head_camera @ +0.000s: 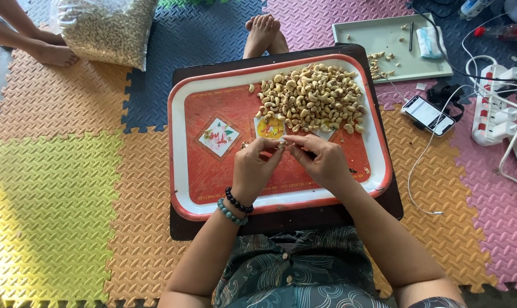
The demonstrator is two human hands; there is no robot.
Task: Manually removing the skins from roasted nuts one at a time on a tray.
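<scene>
A red tray with a white rim [181, 165] rests on a dark board across my lap. A heap of pale cashew nuts [312, 97] fills its far right part. My left hand [254, 168], with two bead bracelets on the wrist, pinches a single cashew nut [281, 144] at its fingertips. My right hand [321, 159] meets it from the right, fingers closed on a thin tool or on the same nut; I cannot tell which. Both hands hover over the tray's middle, just in front of the heap.
A clear sack of nuts [107, 28] lies at the far left beside another person's feet [53, 54]. A pale green tray [384, 40] with nut bits sits far right. A phone [428, 114], power strip [495, 108] and cables lie to the right on coloured foam mats.
</scene>
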